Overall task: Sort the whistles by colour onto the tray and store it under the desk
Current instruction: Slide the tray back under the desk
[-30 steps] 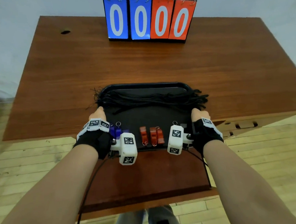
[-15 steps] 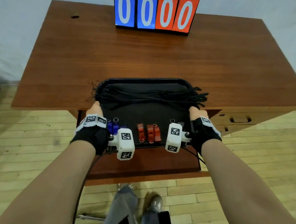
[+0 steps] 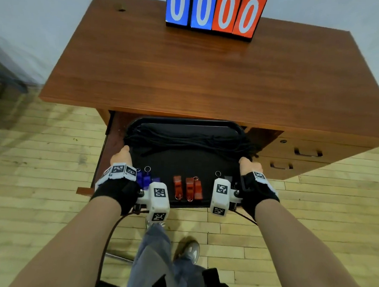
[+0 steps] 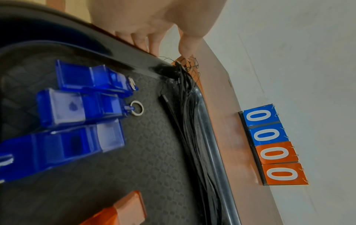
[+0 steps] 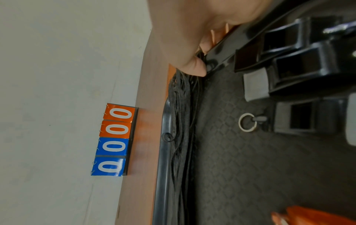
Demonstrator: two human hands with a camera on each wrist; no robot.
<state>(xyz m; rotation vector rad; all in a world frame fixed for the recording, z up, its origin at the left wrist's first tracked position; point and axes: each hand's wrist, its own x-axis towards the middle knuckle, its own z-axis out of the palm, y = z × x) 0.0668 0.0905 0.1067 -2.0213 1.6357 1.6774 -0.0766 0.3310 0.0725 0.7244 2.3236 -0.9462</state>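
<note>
A black tray (image 3: 185, 122) hangs in front of the desk's front edge, its far rim tucked just below the desktop. My left hand (image 3: 121, 156) grips its left rim and my right hand (image 3: 247, 165) grips its right rim. Three blue whistles (image 3: 145, 179) lie at the near left, three red whistles (image 3: 188, 187) in the middle, and black whistles (image 5: 300, 68) at the near right. A bundle of black cords (image 3: 188, 141) lies across the far half. The left wrist view shows the blue whistles (image 4: 80, 106) side by side, with my fingers (image 4: 154, 45) under the rim.
A blue and red scoreboard (image 3: 215, 11) stands at the back of the brown desk (image 3: 199, 77). Drawers (image 3: 305, 152) fill the desk's right side. A pull-out shelf (image 3: 108, 149) shows under the tray's left side. My legs and shoes (image 3: 155, 252) stand on the wooden floor.
The tray has come back off the desktop toward me and gone lower, so its far rim now sits under the desk's front edge. Both hands keep their hold.
</note>
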